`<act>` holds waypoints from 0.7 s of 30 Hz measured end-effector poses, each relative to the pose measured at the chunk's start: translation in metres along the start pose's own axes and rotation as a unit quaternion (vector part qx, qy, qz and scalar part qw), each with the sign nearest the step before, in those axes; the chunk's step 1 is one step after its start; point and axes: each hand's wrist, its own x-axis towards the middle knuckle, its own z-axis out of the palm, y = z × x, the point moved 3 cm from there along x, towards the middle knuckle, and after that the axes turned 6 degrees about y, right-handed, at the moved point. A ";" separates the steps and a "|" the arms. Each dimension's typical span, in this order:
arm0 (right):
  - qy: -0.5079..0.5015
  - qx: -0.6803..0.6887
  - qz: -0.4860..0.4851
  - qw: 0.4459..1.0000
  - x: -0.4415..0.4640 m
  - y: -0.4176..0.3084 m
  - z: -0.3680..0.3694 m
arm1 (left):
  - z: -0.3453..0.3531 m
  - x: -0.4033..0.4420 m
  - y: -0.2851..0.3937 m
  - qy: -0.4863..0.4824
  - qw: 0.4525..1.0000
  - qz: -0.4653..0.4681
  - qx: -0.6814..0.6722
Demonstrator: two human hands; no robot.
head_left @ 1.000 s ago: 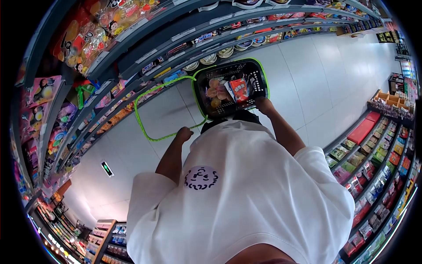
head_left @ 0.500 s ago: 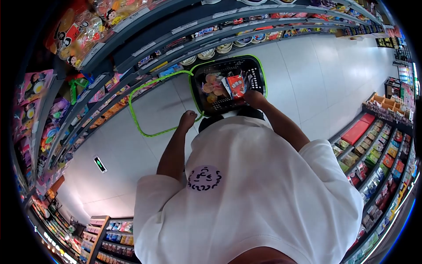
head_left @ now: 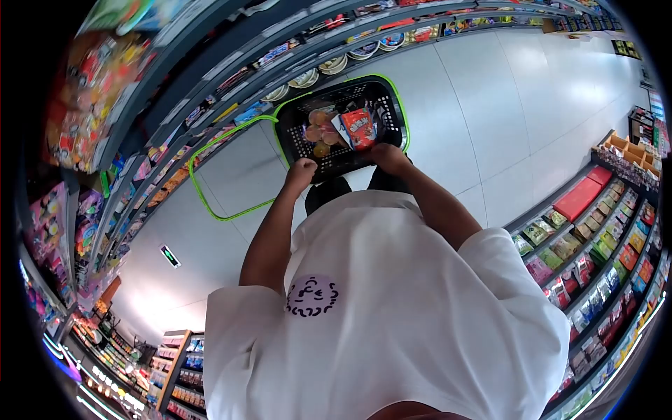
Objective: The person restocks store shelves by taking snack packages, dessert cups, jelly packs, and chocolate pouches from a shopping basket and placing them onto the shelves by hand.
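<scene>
The left hand (head_left: 302, 168) curls its fingers at the basket's near left corner; whether it grips anything cannot be told. The right hand (head_left: 389, 158) reaches over the near rim, just beside a red packet (head_left: 360, 128), its fingertips too dark to show a pinch. Round packaged pieces (head_left: 320, 129) lie left of the packet, inside the black basket (head_left: 336, 98). Its green handle (head_left: 222, 218) swings out leftward, towards the stocked shelves (head_left: 210, 70)

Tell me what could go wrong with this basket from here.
The green handle is swung out beside the shelves, so it might snag if the basket moves. The red packet lies close to the right hand, which could nudge it.
</scene>
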 end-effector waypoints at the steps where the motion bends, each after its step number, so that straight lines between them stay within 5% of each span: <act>1: -0.001 0.007 0.000 1.000 -0.002 0.015 0.003 | 0.012 0.003 0.001 0.001 1.000 -0.005 0.005; 8: -0.046 -0.027 -0.077 0.996 0.004 0.106 -0.003 | 0.109 0.005 0.037 -0.018 0.988 -0.048 0.149; 14: -0.115 -0.015 -0.054 0.992 0.022 0.162 0.026 | 0.200 0.018 0.108 -0.045 0.990 -0.009 0.136; 17: -0.059 0.099 -0.002 0.993 0.032 0.180 0.043 | 0.232 0.038 0.120 -0.070 0.986 0.014 0.150; 19: -0.072 0.243 0.228 0.940 0.039 0.177 0.009 | 0.241 0.049 0.121 -0.066 0.987 0.013 0.146; 21: -0.088 0.245 0.225 0.939 0.048 0.188 0.028 | 0.247 0.063 0.114 -0.072 0.986 0.038 0.145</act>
